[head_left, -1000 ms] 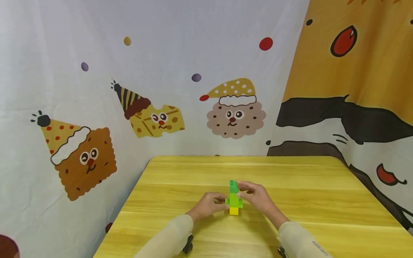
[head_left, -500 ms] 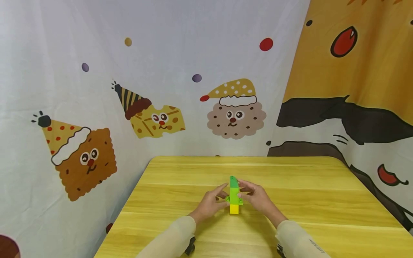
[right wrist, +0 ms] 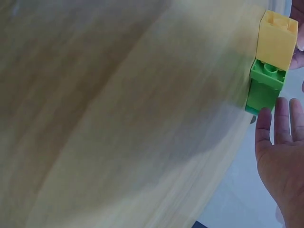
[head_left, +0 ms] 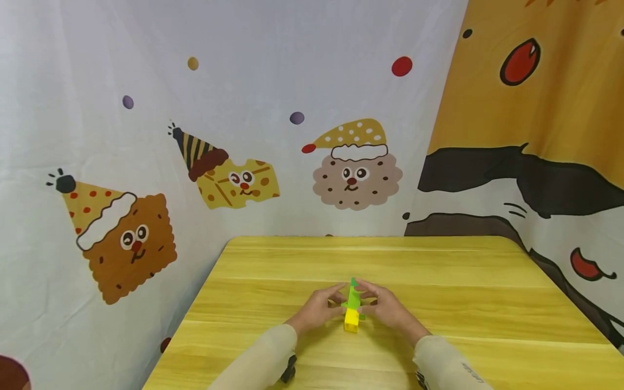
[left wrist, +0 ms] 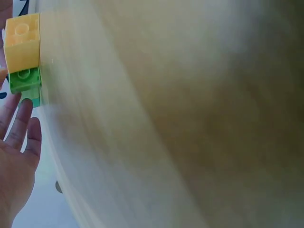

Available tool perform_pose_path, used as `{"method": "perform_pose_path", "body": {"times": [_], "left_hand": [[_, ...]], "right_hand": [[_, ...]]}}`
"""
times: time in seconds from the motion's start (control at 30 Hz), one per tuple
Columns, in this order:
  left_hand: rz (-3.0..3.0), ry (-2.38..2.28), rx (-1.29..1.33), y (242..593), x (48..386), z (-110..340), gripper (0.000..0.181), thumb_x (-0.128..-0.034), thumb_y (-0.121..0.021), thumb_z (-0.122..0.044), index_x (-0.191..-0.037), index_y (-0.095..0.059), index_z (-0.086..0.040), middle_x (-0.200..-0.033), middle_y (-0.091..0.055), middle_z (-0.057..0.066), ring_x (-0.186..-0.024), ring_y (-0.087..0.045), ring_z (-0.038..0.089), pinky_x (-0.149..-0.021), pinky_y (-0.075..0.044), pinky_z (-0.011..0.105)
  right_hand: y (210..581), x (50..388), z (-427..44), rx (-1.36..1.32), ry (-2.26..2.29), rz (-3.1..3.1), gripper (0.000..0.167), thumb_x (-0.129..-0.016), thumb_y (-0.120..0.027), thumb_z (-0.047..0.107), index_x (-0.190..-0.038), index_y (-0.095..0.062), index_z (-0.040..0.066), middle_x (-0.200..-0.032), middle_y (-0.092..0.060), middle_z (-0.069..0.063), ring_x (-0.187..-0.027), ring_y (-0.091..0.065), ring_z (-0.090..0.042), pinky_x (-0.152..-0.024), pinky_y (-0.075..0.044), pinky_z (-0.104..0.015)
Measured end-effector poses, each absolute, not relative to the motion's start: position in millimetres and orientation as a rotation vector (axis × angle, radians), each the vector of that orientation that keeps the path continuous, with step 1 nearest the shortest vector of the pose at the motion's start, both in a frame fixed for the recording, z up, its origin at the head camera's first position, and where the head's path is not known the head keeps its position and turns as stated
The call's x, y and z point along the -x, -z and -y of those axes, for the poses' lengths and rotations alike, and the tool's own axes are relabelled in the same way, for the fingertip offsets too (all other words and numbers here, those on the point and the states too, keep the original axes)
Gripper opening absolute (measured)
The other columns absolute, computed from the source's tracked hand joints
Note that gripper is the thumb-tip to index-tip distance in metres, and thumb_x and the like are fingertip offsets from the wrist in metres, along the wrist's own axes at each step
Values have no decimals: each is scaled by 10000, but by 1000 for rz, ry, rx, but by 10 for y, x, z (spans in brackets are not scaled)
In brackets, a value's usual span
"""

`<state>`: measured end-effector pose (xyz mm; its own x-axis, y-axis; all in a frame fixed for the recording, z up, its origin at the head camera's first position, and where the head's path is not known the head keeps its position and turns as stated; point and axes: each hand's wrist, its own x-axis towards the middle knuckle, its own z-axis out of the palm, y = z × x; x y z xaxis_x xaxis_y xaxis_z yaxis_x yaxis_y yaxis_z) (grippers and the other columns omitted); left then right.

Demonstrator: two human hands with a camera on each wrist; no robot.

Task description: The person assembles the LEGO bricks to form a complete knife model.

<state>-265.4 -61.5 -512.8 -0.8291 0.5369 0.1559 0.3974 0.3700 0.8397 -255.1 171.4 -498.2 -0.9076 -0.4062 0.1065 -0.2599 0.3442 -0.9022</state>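
A small toy made of stacked building blocks (head_left: 353,298) lies tipped back between both hands, its yellow block (head_left: 351,318) toward me and the dark green one farthest away. Light green pieces jut from its sides. My left hand (head_left: 316,310) holds its left side, thumb by the yellow-green joint. On the opposite side, my right hand (head_left: 388,311) grips with the thumb near the yellow block and the index finger near the dark green end. Both wrist views show the yellow block's (right wrist: 275,42) hollow underside; the other fingertips lie beside the green pieces (left wrist: 26,81).
The wood-grain table (head_left: 439,271) stretches around the hands. Behind it hangs a white cloth (head_left: 244,81) printed with cartoon biscuits and cheese. Dark devices show at both sleeve cuffs.
The block toy has tilted backward, its yellow end now turned toward me and its dark green top lower and farther away. My left fingers rose to its side, and both hands moved with it.
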Motion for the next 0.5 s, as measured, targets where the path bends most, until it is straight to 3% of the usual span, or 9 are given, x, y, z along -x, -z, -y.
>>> {"method": "perform_pose_path", "body": {"times": [0.23, 0.5], "left_hand": [[-2502, -1476, -777, 5147, 2672, 630, 610, -937, -706, -134, -1487, -447, -80, -1190, -646, 57, -1108, -599, 213, -943, -502, 363], [-2508, -1489, -747, 5149, 2669, 707, 600, -935, -713, -158, -1473, -464, -67, -1186, -648, 62, -1103, -602, 228, -935, -499, 357]], "right_hand": [[5025, 2562, -1750, 467, 1634, -2502, 655, -910, -711, 43, -1501, -447, 138, -1397, -525, -167, -1235, -524, -379, -973, -460, -534], [5073, 2598, -1825, 406, 1660, -2500, 668, -921, -699, 46, -1517, -400, 76, -1421, -501, -217, -1249, -524, -395, -1006, -433, -541]]}}
